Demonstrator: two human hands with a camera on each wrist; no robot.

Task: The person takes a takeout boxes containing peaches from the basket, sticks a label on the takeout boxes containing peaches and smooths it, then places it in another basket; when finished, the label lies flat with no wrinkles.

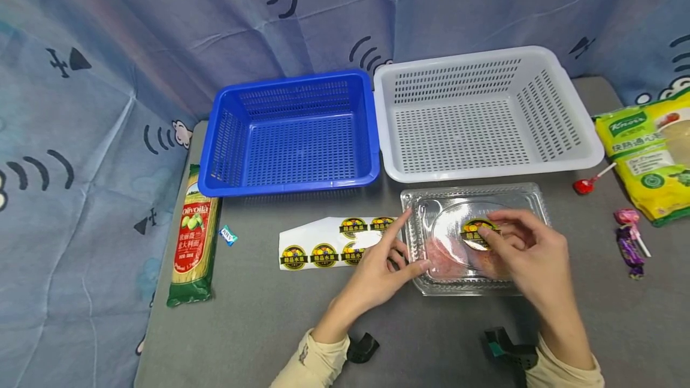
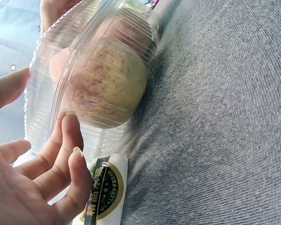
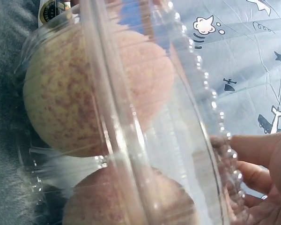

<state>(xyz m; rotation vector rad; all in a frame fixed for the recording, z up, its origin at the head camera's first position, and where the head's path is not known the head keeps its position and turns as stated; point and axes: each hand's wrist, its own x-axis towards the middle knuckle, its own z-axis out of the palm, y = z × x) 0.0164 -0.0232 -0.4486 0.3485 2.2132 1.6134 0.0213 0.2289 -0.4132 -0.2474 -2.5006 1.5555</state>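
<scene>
Glossy, ribbed plastic is seen in the clear rectangular box, smooth plastic in the perforated blue basket. The grey cloth table cover is woven matt; the white paper sticker sheet is glossed.

Blue basket beside white basket; pasta pack left; Knorr bag right; purple wrapper, probably candy.

Black-and-gold sticker, clear box; pink-and-yellow fruit with reddish speckles; blue basket, white basket; grey tabletop; blue curtain with black-and-white cartoons.
</scene>
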